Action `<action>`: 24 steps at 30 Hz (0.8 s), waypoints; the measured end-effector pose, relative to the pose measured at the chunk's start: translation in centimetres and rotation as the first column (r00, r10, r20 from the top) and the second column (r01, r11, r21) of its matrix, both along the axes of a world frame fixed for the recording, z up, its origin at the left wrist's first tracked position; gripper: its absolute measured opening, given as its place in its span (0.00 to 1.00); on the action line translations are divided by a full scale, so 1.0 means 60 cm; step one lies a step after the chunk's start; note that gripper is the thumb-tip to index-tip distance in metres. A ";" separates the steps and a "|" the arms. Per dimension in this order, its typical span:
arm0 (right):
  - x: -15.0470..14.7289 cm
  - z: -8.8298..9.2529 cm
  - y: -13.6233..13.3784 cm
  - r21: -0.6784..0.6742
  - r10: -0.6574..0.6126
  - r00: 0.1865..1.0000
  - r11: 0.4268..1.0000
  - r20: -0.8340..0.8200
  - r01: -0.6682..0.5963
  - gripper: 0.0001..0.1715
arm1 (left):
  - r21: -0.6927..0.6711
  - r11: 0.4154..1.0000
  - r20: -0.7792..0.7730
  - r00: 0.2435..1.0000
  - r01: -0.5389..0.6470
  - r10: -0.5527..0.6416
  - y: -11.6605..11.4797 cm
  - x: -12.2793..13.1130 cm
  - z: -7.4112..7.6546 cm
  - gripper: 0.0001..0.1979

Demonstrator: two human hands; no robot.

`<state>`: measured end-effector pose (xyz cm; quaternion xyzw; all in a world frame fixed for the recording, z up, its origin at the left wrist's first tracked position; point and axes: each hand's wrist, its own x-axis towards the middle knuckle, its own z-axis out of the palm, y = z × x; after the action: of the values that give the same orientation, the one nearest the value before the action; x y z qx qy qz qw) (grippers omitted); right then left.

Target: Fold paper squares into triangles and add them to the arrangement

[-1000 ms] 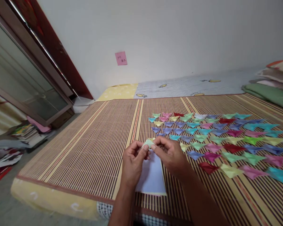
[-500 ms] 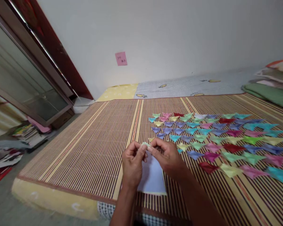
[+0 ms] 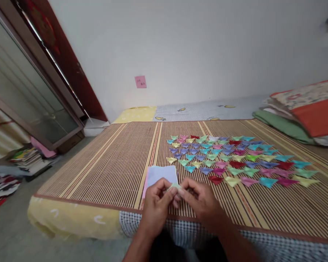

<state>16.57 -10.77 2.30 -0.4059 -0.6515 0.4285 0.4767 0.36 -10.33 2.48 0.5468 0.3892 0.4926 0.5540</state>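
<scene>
Between my two hands is a small pale green folded paper (image 3: 175,186), pinched at both sides. My left hand (image 3: 159,203) grips its left side with thumb and fingers, and my right hand (image 3: 200,200) pinches its right side. Much of the paper is covered by my fingers. Just beyond my left hand lies a stack of square paper sheets (image 3: 161,174), lavender on top, with a pink edge showing at the left. To the right, rows of folded paper pieces (image 3: 236,164) in many colours rest on a striped mat (image 3: 109,163).
Folded quilts and cushions (image 3: 314,112) are piled at the back right. A pink note (image 3: 140,82) is stuck on the white wall. At the left are a glass-panelled cabinet door (image 3: 30,87) and a pile of books (image 3: 26,158) near the floor.
My view has tilted and turned somewhat right, showing more of the quilts. Both hands, still pinching the green paper, now sit nearer the mat's front edge; the paper stack shows more fully.
</scene>
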 end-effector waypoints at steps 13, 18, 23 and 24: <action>-0.010 0.071 -0.189 -0.002 0.055 0.998 0.998 -0.008 -0.055 0.19 | -0.002 0.999 0.065 0.997 -0.047 0.047 -0.180 -0.014 0.053 0.16; -0.001 0.081 -0.219 0.001 0.015 0.998 1.000 0.053 -0.015 0.17 | 0.002 0.999 0.117 0.993 -0.032 0.032 -0.202 -0.012 0.068 0.13; 0.009 0.086 -0.230 0.012 0.038 0.999 0.999 0.031 -0.038 0.14 | -0.033 0.997 0.131 0.989 0.076 -0.071 -0.205 -0.018 0.083 0.13; 0.011 0.088 -0.231 0.007 0.053 0.999 0.999 0.013 -0.053 0.13 | -0.041 0.995 0.131 0.988 0.086 -0.080 -0.207 -0.019 0.086 0.13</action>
<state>17.22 -24.65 7.56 -0.3893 -0.6665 0.4362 0.4625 -0.80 -22.72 7.62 0.5167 0.3406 0.4942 0.6106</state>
